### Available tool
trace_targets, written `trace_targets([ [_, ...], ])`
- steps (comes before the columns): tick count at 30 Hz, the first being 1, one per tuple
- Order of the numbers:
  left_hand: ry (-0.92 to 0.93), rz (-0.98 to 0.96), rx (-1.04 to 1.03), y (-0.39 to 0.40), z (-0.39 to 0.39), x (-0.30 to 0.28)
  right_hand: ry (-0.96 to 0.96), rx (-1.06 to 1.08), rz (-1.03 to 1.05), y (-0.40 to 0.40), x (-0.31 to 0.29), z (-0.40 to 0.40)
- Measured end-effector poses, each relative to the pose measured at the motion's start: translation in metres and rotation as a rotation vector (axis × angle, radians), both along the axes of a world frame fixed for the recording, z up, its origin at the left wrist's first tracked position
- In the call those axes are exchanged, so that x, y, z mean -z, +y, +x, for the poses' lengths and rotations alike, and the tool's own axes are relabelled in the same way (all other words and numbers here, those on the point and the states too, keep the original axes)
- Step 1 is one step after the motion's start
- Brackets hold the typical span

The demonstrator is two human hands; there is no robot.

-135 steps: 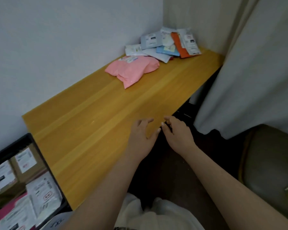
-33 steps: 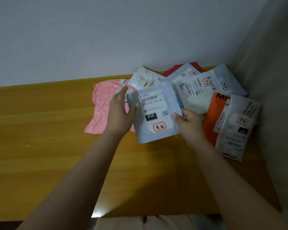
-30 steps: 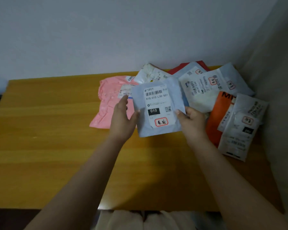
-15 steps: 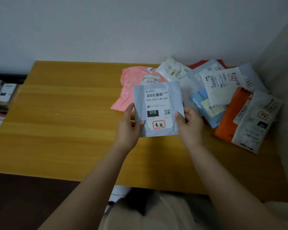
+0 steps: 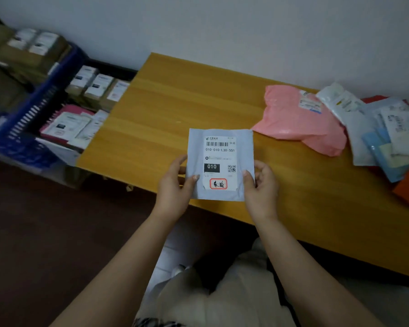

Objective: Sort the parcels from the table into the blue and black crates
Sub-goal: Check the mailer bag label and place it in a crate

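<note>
A pale blue-grey parcel [image 5: 221, 161] with a white barcoded label is seen against a yellow-brown bench [image 5: 165, 119], beside a pink parcel [image 5: 300, 121] and a blue crate [image 5: 31, 109]

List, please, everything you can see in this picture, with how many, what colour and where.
Held parcel: one, pale grey-blue with a white label, above the table's near edge.
Pink parcel: one, on the table to the right.
Parcel heap: several, white, blue, red and orange, at the table's far right.
Table: one, yellow wood, centre.
Blue crate: one, far left, holding brown boxes.
Black crate: one, between the blue crate and the table, holding labelled parcels.
Left hand: pinches the held parcel's left edge.
Right hand: pinches its right edge.
</note>
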State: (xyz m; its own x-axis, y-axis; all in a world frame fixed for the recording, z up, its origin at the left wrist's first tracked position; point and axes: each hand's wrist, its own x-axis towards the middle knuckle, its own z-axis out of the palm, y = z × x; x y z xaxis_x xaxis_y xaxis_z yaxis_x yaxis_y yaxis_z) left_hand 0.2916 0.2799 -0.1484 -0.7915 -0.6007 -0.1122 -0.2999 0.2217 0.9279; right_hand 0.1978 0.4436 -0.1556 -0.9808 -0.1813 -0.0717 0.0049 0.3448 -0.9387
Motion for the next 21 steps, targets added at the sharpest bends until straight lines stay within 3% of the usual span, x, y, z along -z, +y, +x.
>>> trace_targets([
  [10,0.026,0.034,-0.216,-0.098,0.086,0.009,-0.016,-0.199,0.040,-0.117,0.000,0.059],
  [21,-0.041,0.056,-0.316,-0.226,0.075,0.026,-0.095,-0.306,0.094,-0.264,0.038,0.038],
])
